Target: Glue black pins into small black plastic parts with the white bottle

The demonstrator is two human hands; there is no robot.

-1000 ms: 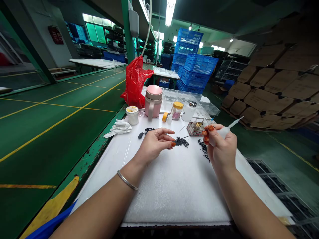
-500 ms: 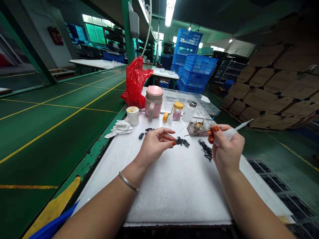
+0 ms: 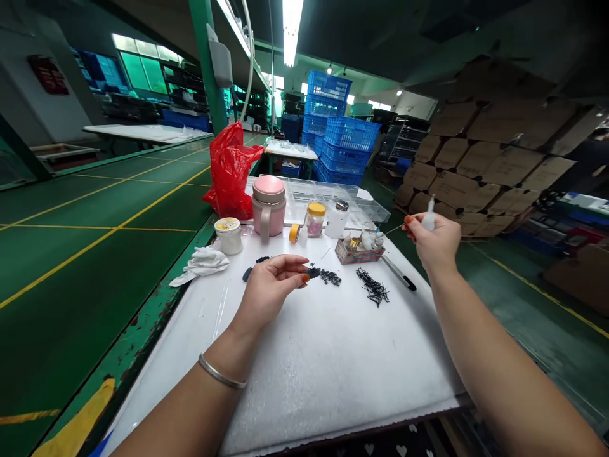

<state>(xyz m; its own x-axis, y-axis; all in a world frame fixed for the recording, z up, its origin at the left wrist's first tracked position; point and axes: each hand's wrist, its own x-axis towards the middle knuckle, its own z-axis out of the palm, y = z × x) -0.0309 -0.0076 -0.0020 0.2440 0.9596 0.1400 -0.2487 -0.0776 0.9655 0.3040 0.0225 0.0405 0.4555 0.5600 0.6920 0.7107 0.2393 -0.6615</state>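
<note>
My left hand (image 3: 271, 289) is over the white work surface (image 3: 323, 368), thumb and fingers pinching a small black part (image 3: 313, 272). Just beyond it lies a cluster of small black rings (image 3: 330, 277). Out to the right, above the table's edge, my right hand (image 3: 440, 244) is closed round a white dropper bottle (image 3: 429, 217), its nozzle pointing up. The same hand pinches a thin rod (image 3: 394, 228) that points left, its tip near a small box (image 3: 359, 255) of bottles. A heap of thin black sticks (image 3: 373, 289) lies between the hands.
Along the back stand a white tub (image 3: 229, 236), a pink mug (image 3: 269, 209), a yellow-lidded jar (image 3: 314, 220) and a white bottle (image 3: 337, 220). White gloves (image 3: 202, 263) and a red bag (image 3: 233, 171) are at left. A black-ended knife-like tool (image 3: 402, 275) lies right.
The view has turned to the right. My right hand has moved right and away from the left hand, with rod and bottle; the bottle's nozzle has swung upright. The left hand keeps its pinch.
</note>
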